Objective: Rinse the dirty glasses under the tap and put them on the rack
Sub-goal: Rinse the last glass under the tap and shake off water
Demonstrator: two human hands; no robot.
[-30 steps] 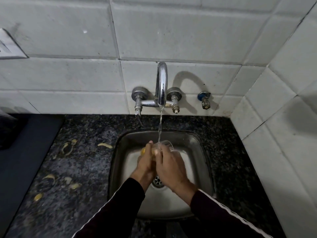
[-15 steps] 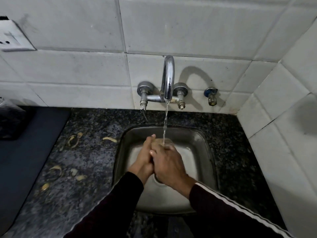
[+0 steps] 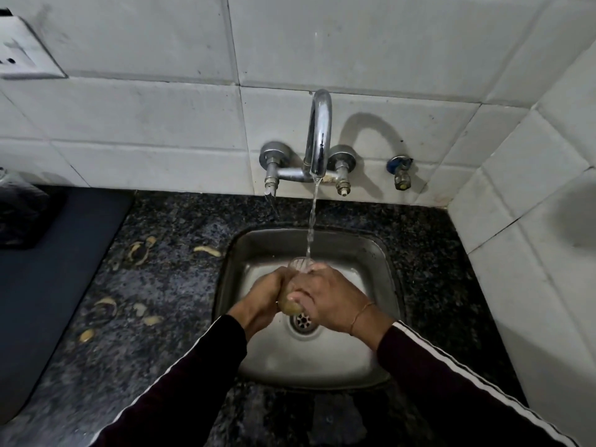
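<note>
A clear glass (image 3: pixel 300 265) with a yellowish-stained base is held over the steel sink (image 3: pixel 383 262), its rim under the running stream from the chrome tap (image 3: pixel 319 137). My left hand (image 3: pixel 264 295) grips the glass from the left side. My right hand (image 3: pixel 329 298) grips it from the right, thumb across the lower body. Most of the glass is hidden between the two hands; only the rim and the base near the drain (image 3: pixel 302 321) show. No rack is in view.
Dark speckled granite counter (image 3: pixel 167 317) surrounds the sink, with yellow peel scraps (image 3: pixel 138 250) scattered on its left. A dark blue mat (image 3: pixel 48 279) lies far left. White tiled walls stand behind and at the right. A small blue valve (image 3: pixel 400 172) sits right of the tap.
The hands have shifted the glass slightly; its rim now sits straight under the stream, and the stained base shows below my right thumb. Water keeps running.
</note>
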